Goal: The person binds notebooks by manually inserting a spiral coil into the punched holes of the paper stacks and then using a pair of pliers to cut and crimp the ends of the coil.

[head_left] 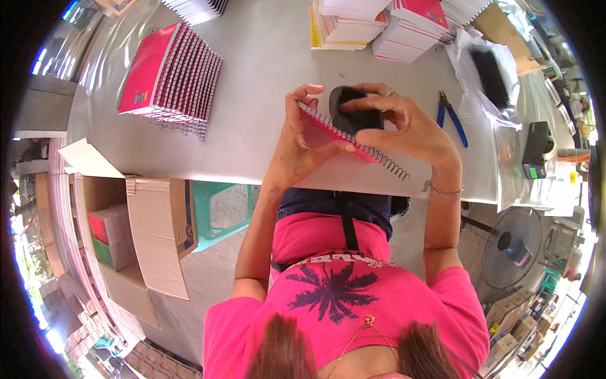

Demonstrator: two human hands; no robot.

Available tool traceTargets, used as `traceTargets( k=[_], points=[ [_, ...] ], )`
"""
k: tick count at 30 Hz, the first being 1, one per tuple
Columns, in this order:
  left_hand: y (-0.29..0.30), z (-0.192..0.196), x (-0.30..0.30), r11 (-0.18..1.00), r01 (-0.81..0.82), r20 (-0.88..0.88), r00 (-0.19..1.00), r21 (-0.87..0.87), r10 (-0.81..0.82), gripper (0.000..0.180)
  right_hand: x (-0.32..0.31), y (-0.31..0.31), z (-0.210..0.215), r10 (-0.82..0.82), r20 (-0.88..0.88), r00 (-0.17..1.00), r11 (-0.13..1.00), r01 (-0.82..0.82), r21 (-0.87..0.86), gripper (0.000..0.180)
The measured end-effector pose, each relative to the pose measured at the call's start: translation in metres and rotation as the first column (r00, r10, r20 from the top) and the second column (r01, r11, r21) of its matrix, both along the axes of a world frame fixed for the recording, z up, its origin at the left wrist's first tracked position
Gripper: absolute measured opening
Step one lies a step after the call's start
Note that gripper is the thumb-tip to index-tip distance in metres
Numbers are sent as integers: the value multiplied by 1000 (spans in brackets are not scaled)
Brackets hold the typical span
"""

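Observation:
My left hand (293, 136) is closed on a red-covered notebook (322, 129), held tilted above the table near its front edge. A wire spiral (344, 134) runs along the notebook's upper edge, and its loose coils stick out past the lower right end. My right hand (404, 123) curls round a dark, rounded pad (360, 114), with fingers over it and the thumb close to the wire. The pad lies against or just behind the spiral; whether it touches is hard to see. Right of my hand lie blue-handled pliers (452, 119).
A stack of red spiral notebooks (170, 79) stands at the left of the grey table (259, 57). Paper stacks (404, 31) are at the back. Black coils (489, 76) lie on white plastic at right. Below are an open carton (158, 234), a green stool (218, 215) and a fan (511, 246).

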State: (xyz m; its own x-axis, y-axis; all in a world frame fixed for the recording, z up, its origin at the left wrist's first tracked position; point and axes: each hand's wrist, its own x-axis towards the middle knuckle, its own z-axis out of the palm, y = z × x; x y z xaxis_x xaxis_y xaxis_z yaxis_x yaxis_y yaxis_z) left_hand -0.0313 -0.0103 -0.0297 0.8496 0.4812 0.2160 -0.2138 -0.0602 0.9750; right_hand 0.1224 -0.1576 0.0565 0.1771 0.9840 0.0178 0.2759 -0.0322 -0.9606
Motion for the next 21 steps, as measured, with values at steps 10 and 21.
traceTargets(
  k=[10,21],
  points=[
    [-18,5,7,989,-135,-11,991,60,136,65,17,-3,-36,-472,345,811,881,427,202,57],
    [-38,18,6,960,-279,-50,959,-4,279,24,22,-95,-62,-523,830,194,323,946,-18,63]
  ],
)
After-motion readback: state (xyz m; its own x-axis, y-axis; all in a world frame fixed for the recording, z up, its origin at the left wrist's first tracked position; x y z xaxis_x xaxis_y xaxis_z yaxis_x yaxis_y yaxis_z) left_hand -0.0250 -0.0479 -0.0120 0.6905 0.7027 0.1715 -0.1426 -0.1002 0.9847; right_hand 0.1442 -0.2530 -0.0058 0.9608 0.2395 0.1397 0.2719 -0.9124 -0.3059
